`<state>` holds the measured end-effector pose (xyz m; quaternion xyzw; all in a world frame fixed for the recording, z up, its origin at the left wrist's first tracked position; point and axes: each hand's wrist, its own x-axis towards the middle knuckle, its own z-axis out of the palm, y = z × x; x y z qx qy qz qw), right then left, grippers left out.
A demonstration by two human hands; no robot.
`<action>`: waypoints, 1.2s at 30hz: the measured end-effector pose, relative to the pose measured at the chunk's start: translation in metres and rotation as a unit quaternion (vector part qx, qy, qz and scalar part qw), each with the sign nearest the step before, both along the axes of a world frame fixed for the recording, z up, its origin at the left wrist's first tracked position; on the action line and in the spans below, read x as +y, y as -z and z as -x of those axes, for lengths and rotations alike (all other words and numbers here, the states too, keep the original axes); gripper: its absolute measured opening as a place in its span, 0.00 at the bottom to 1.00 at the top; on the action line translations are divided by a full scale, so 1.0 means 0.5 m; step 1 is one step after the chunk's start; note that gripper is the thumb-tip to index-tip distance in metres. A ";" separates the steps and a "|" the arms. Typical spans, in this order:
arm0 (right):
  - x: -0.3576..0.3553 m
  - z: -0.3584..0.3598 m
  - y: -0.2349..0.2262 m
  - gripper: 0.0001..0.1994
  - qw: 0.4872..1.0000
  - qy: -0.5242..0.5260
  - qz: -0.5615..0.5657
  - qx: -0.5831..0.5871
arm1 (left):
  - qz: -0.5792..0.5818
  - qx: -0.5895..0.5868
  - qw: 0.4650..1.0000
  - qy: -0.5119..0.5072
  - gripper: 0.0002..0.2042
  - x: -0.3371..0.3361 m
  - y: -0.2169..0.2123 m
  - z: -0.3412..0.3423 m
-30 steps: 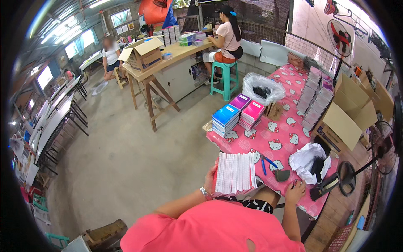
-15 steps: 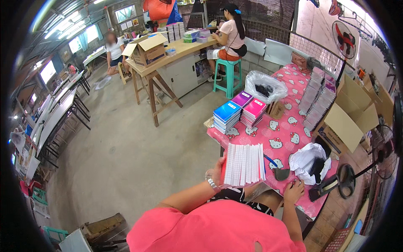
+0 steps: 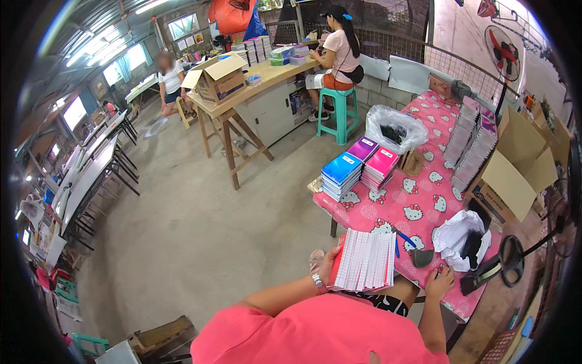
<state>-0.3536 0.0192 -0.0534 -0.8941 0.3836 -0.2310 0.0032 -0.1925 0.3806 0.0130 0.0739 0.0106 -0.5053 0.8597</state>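
notebooks (image 3: 365, 262) closer in, left fingers (image 3: 333, 253) around their left edge, right fingers (image 3: 447, 273) bent, grip unclear

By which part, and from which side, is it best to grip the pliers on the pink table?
Probably grip the pliers by both blue handles, from the near right, where the right hand rests. The handles spread toward the person, their joined end farther off. The held notebooks crowd the left handle, so that side looks tighter.
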 end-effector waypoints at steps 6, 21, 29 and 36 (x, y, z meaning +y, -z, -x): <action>0.004 -0.001 -0.017 0.19 0.999 0.006 -0.051 0.008 | -0.024 -0.020 0.999 -0.022 0.35 0.022 0.001 -0.004; 0.002 -0.001 0.001 0.19 1.000 -0.009 -0.015 -0.020 | 0.006 0.010 1.000 -0.018 0.31 0.037 0.033 -0.004; 0.003 0.005 0.008 0.18 0.999 -0.013 -0.009 -0.039 | -0.131 -0.019 0.990 -0.053 0.31 0.017 0.012 -0.009; -0.042 -0.019 0.016 0.16 0.981 -0.036 -0.127 -0.141 | -0.157 -0.032 0.981 -0.112 0.33 0.015 0.025 -0.053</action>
